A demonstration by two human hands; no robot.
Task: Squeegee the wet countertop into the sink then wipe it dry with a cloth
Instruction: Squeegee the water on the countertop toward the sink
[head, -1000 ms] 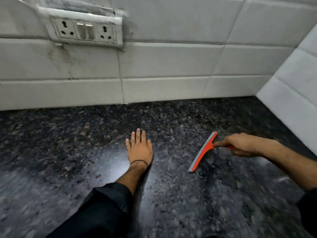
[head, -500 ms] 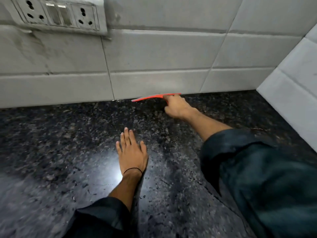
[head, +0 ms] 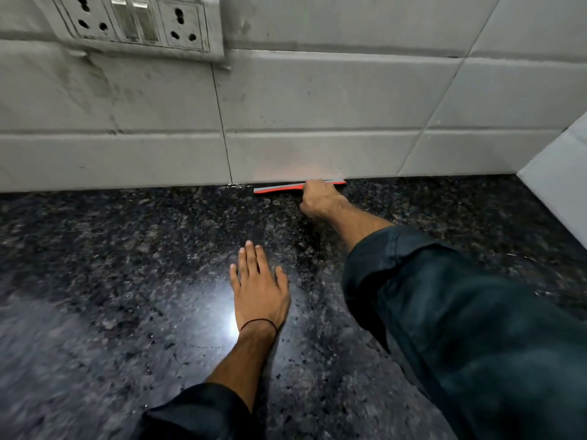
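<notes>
The dark speckled granite countertop [head: 127, 255] fills the lower view, with small water drops glinting on it. An orange squeegee [head: 279, 188] with a grey blade lies along the foot of the back wall. My right hand [head: 319, 200] grips its handle, arm stretched far forward. My left hand [head: 259, 289] rests flat on the counter, fingers straight, nearer to me and left of the right arm. The sink and a cloth are out of view.
White tiled back wall [head: 317, 106] meets a white side wall [head: 559, 192] at the right corner. A switch and socket plate [head: 136, 22] sits high on the wall at left. A bright light reflection [head: 222, 315] shines on the counter beside my left wrist.
My right hand carried the squeegee from mid-counter on the right up to the back wall and set its blade along the wall's foot. My left hand stayed flat in place.
</notes>
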